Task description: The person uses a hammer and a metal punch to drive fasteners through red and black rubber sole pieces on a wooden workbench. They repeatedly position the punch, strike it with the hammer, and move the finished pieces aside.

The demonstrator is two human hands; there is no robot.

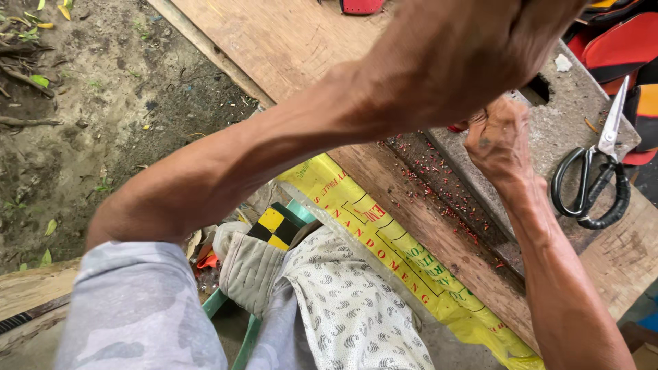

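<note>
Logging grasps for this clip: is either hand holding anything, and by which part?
Cannot be told. The right hand is closed by a small red thing, mostly hidden; the left hand is largely out of frame. The scissors lie untouched.

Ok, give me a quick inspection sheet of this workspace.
Surface: wooden board with a grey slab on it, strewn with red shavings.
Job's things: small red piece just showing by the right hand.
Clutter: scissors on the slab; red and orange pieces beyond.
Grippers: left hand raised close to the camera, contents hidden; right hand closed at the slab edge.
Cables: nothing seen.
Surroundings: dirt ground, yellow sack.
</note>
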